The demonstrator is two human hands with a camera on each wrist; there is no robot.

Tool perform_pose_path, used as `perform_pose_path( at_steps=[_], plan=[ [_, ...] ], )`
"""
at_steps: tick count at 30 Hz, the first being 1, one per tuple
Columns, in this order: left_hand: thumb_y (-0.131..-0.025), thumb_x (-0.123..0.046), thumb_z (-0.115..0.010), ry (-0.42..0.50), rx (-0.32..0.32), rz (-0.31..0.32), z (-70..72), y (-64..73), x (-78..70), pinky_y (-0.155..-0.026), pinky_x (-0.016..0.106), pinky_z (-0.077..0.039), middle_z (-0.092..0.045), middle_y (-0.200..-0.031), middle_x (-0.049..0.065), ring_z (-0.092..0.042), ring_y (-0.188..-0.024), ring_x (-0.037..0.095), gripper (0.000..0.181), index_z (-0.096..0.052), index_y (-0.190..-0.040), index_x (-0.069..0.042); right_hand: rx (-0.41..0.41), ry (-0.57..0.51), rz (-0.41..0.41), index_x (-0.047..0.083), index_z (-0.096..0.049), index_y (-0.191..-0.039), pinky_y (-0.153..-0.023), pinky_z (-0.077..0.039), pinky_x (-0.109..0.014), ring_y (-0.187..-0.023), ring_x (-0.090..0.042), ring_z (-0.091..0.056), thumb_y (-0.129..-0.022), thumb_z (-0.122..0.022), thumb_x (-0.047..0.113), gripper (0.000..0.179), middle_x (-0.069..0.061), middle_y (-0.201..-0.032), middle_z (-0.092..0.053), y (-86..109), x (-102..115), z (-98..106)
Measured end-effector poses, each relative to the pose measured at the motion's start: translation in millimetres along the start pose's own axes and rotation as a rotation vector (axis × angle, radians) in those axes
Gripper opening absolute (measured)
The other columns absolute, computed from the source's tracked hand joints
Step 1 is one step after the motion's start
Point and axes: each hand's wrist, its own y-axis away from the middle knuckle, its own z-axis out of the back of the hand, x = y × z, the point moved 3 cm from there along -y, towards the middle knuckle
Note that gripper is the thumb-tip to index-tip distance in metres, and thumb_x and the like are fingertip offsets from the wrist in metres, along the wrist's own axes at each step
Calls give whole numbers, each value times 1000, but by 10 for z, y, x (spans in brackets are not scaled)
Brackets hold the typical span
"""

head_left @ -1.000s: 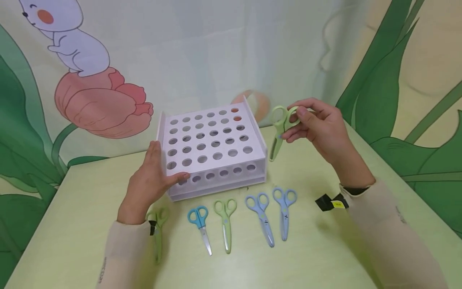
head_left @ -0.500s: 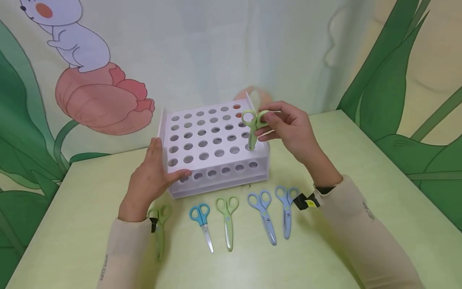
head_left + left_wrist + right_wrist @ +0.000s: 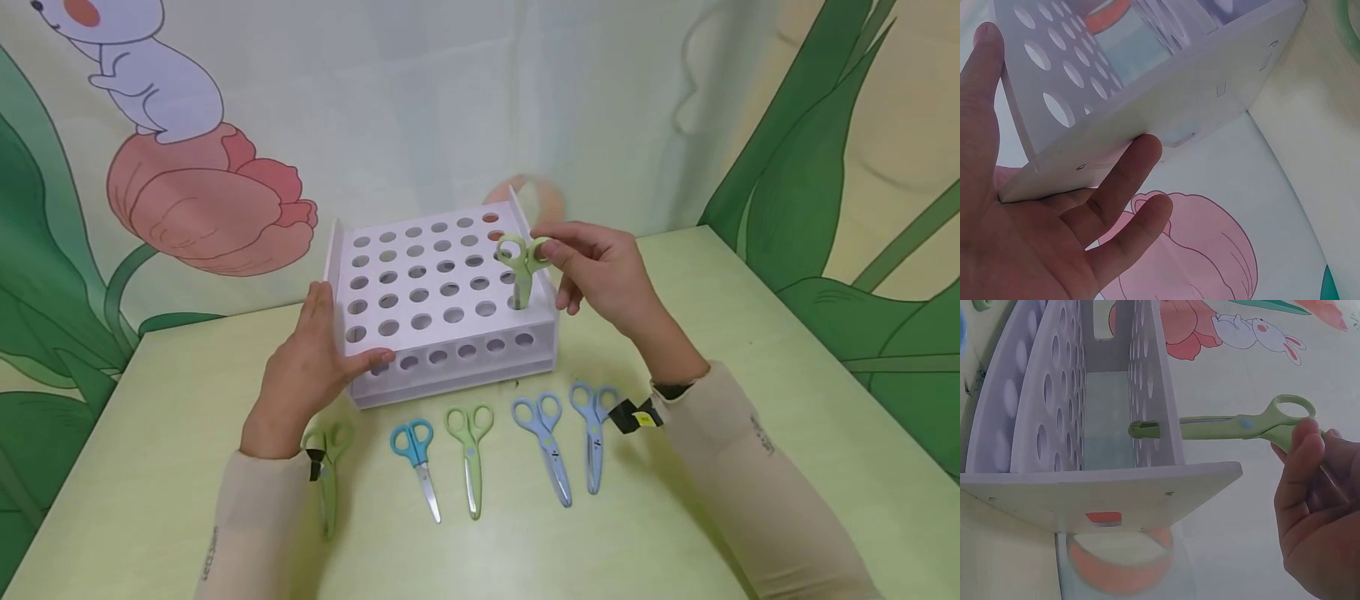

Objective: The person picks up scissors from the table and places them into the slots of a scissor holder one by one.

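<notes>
A white rack (image 3: 436, 307) with rows of round holes stands on the table. My left hand (image 3: 307, 375) rests at its left front corner, thumb along the front edge and fingers spread on the outer side panel (image 3: 1172, 119). At the right end of the front row, my right hand (image 3: 600, 267) pinches one handle loop of light green scissors (image 3: 522, 279) between thumb and fingers. They hang blades down, almost upright. From the right wrist view, the blade tip (image 3: 1147, 430) has passed through a hole in the top board and shows inside the rack.
On the table in front lie teal-handled scissors (image 3: 416, 454), green scissors (image 3: 472, 458) and two light blue scissors (image 3: 549, 454) (image 3: 594, 442). More green scissors (image 3: 327, 500) lie partly under the left wrist. A printed curtain (image 3: 420, 100) hangs behind the rack.
My right hand has carried the green scissors left from beside the rack to the front right hole, then lowered the blades slightly into it. The left hand stays on the rack.
</notes>
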Motion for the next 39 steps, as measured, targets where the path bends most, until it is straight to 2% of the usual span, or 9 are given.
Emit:
perform_pose_path(
  at_steps=[7,9,16,24,32,38,39],
  plan=[
    [-82,-57,-79,4,21,21,5,-6,-10,-83,55,-47,-4,-166,23,-48,-123,44,126,0,-160,3,5,80,-32,4,-73,-121,-44,-45,-28,-43,-21,-51,-99,-68,18,27,-7,-95,-72,-3,-28,-3],
    [-81,-59,-79,4,25,22,6,-4,-11,-82,55,-47,-4,-166,23,-49,-120,44,127,1,-160,2,2,87,-37,4,-74,-120,-44,-45,-27,-42,-20,-50,-99,-69,18,26,-7,-93,-70,-4,-35,-9],
    [-80,-65,-76,9,34,32,7,5,0,-83,55,-46,-2,-167,21,-49,-118,43,130,3,-160,0,-2,139,-69,5,-75,-117,-42,-41,-27,-42,-21,-48,-97,-71,19,25,-19,-89,-65,-3,-68,-54],
    [-80,-66,-75,6,30,20,7,-1,-6,-79,53,-47,-4,-166,22,-51,-114,42,131,3,-160,1,22,233,-94,6,-76,-115,-41,-39,-27,-43,-22,-48,-96,-72,20,24,-13,-91,-71,9,-90,-73],
    [-80,-63,-78,4,27,20,4,-1,-6,-73,49,-47,-10,-165,22,-54,-102,39,130,2,-160,1,73,282,-148,7,-76,-113,-42,-39,-28,-44,-23,-49,-96,-72,19,21,-10,-93,-71,15,-111,-100],
    [-80,-62,-78,0,31,26,8,-10,-8,-76,51,-47,-5,-166,22,-53,-108,41,130,4,-160,0,89,350,-174,7,-76,-111,-43,-40,-28,-44,-23,-49,-97,-71,18,19,-9,-97,-72,12,-131,-111],
    [-80,-60,-79,1,28,21,8,-12,-8,-74,51,-47,-10,-165,22,-54,-106,41,129,3,-160,0,92,362,-177,7,-76,-111,-44,-40,-28,-45,-23,-50,-97,-71,18,19,-9,-98,-72,12,-137,-112]
  ],
)
